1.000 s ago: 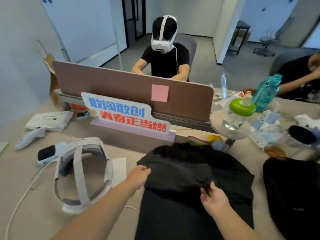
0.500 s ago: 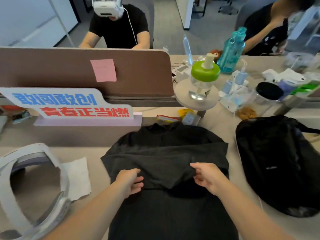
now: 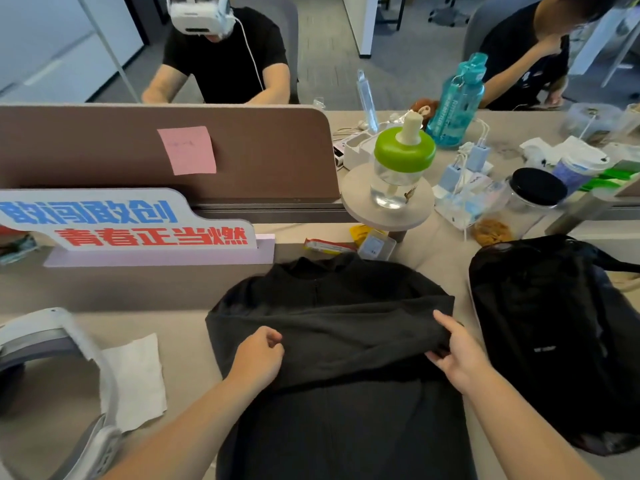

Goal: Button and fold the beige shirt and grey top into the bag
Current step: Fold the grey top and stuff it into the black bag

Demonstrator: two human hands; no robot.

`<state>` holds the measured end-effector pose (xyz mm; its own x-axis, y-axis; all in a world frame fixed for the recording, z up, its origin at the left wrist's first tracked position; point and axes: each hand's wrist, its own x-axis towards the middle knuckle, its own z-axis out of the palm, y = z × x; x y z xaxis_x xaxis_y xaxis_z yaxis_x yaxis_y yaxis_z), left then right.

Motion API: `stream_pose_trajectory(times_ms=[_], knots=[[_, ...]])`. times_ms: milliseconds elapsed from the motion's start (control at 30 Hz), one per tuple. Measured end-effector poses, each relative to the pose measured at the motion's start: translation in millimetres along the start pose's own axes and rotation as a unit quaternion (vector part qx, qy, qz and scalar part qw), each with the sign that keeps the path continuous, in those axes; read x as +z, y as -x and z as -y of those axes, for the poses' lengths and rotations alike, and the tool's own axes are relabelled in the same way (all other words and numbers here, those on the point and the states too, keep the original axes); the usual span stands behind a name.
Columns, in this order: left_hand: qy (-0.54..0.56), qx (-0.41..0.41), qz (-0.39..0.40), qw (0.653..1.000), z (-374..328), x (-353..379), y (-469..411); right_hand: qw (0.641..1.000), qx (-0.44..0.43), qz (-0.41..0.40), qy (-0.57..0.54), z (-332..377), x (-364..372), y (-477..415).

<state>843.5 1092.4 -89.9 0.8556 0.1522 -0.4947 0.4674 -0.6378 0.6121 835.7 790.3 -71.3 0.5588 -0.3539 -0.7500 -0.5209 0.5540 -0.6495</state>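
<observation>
The dark grey top [image 3: 332, 327] lies flat on the desk in front of me, collar pointing away, with a sleeve folded across its chest. My left hand [image 3: 258, 356] rests in a loose fist on the left part of that fold. My right hand [image 3: 455, 353] pinches the sleeve's end at the top's right edge. The black bag [image 3: 554, 327] lies flat to the right of the top. No beige shirt is in view.
A white headset [image 3: 52, 382] and a paper tissue [image 3: 135, 379] lie to the left. A sign [image 3: 121, 223] and brown divider [image 3: 166, 154] stand behind. A green-lidded jar [image 3: 398, 171] on a round stand, bottles and a black-lidded jar [image 3: 535, 190] crowd the back right. Two people sit opposite.
My view has dropped and swung right. My right hand has drawn the sleeve across the top to its right edge; my left hand has moved from the left edge onto the fold.
</observation>
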Motion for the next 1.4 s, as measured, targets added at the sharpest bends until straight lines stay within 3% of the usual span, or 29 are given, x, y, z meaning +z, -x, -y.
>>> stream_pose_trajectory(times_ms=[67,133,200,300,400,533,700,800,900,1133,1267,1400], knots=[[-0.103,0.068,-0.042,0.992,6,-2,-3,1.000,-0.006,0.018,0.024,6,1,-2],[-0.201,0.100,-0.071,0.972,16,-2,-4,0.997,-0.067,0.031,0.015,10,1,-4],[-0.284,0.099,-0.047,0.953,30,-3,-4,0.992,-0.118,0.012,0.043,10,-2,-5],[-0.377,0.091,0.011,0.922,49,0,-5,0.984,-0.094,-0.068,0.138,0,-13,-17],[-0.386,0.084,0.030,0.918,52,0,-8,0.963,-0.130,-0.124,0.202,-7,-17,-26],[-0.388,0.079,0.033,0.918,53,3,-14,0.886,-0.273,-0.146,0.346,-7,-13,-25],[-0.335,0.085,0.041,0.938,54,0,-17,0.866,-0.236,-0.236,0.373,-32,-36,-13],[-0.173,0.123,-0.020,0.977,56,-6,-3,0.870,-0.191,-0.181,0.418,-60,-60,16],[-0.039,0.105,-0.110,0.988,58,-9,21,0.863,-0.108,-0.138,0.475,-87,-88,47],[-0.026,-0.008,-0.154,0.988,73,-7,79,0.876,0.007,-0.054,0.480,-99,-110,84],[-0.066,-0.094,-0.089,0.989,93,-2,124,0.881,0.075,0.048,0.465,-105,-128,96],[-0.136,-0.137,-0.043,0.980,119,10,173,0.891,0.054,0.092,0.441,-108,-150,107]])
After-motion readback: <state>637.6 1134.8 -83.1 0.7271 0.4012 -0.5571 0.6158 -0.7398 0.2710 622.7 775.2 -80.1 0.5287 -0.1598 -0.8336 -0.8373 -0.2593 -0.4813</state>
